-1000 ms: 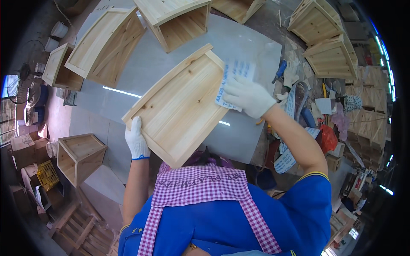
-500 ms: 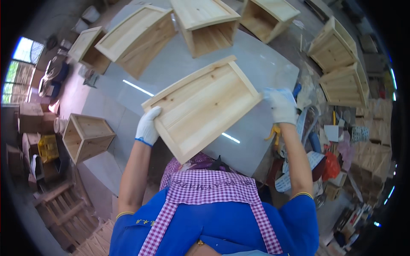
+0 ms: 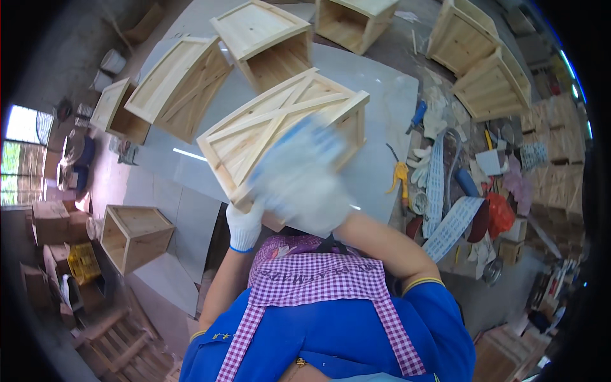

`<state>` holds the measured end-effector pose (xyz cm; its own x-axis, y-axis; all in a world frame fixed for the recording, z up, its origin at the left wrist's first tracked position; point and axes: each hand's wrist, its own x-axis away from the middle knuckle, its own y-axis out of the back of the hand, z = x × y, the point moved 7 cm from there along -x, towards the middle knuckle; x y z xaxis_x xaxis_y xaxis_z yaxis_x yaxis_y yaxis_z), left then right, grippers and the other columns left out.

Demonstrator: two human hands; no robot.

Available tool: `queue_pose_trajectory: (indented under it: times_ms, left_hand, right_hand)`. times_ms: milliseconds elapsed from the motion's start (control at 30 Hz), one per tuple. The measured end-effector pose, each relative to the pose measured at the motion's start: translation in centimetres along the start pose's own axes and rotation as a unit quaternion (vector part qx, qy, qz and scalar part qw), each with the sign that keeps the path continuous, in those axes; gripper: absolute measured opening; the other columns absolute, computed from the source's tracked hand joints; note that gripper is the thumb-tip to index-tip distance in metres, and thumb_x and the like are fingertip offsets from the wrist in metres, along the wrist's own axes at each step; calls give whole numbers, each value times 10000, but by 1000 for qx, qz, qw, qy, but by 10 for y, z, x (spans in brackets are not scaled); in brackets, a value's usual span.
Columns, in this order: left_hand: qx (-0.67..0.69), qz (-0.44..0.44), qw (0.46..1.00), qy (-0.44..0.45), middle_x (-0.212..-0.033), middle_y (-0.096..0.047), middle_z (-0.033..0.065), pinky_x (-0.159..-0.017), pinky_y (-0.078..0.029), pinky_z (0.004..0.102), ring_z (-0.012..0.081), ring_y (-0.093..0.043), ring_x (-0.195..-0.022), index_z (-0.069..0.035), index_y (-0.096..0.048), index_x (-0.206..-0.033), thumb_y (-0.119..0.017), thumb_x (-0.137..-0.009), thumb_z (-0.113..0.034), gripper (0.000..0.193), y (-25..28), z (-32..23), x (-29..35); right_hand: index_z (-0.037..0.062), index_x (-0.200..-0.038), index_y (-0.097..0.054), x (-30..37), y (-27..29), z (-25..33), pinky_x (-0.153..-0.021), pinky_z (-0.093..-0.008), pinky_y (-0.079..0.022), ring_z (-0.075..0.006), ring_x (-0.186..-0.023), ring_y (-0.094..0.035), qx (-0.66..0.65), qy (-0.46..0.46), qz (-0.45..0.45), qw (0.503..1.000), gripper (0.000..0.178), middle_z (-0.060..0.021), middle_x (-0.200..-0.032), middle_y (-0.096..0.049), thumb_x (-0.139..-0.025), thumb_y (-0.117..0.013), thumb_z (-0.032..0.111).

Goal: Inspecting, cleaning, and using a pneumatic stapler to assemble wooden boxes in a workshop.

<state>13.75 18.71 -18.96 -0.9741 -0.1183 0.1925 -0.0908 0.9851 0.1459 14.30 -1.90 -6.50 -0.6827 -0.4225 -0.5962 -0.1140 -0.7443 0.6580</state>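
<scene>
A pale wooden crate (image 3: 289, 114) with an X of slats on its upward face is tilted in front of me. At its near left corner my left hand (image 3: 244, 226), in a white glove with a blue cuff edge, grips the frame. My right hand (image 3: 312, 197), gloved and smeared by motion, reaches across the crate's near right part. Under its fingers is a blurred blue-and-white sheet (image 3: 299, 143), apparently sandpaper, laid against the slats. The right hand and sheet hide part of the X and the near edge.
More wooden crates stand along the far side, among them an open one (image 3: 273, 51), and another crate (image 3: 137, 235) at left. On the grey table's (image 3: 388, 191) right lie a yellow tool (image 3: 399, 178), a blue-handled tool (image 3: 417, 116), spare gloves (image 3: 420, 164) and a blue-printed strip (image 3: 452, 226).
The crate has been turned, so its X-slatted face now shows instead of the plain panel. My right hand has swung from the right onto the crate with the sheet.
</scene>
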Motion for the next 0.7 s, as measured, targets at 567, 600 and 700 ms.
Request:
queue_pose_trajectory:
  times_ms: [567, 600, 700]
  left_hand:
    - [-154, 20, 987, 24, -1090, -794, 104, -872, -597, 323, 171, -750, -980, 37, -742, -1200, -833, -893, -109, 352, -9, 49, 55]
    - [-154, 28, 988, 1, -1071, -798, 121, -856, -606, 335, 197, -765, -968, 10, -753, -1191, -830, -891, -131, 341, -10, 52, 54]
    - [-150, 38, 987, -41, -1033, -808, 154, -822, -622, 359, 250, -796, -944, -44, -776, -1173, -826, -886, -176, 320, -12, 52, 62]
  right_hand:
    - [49, -1410, -653, 26, -14, -33, -1167, -570, -433, -428, -1304, -610, 550, -310, 266, 729, 472, -230, -1402, -648, -957, -571, 155]
    - [49, -1410, -653, 27, -15, -30, -1167, -570, -433, -428, -1304, -610, 545, -297, 268, 737, 472, -230, -1402, -648, -957, -571, 155]
    - [50, -1417, -668, 66, -23, -38, -1187, -529, -441, -421, -1293, -634, 168, -102, 178, 964, 472, -231, -1429, -646, -959, -571, 113]
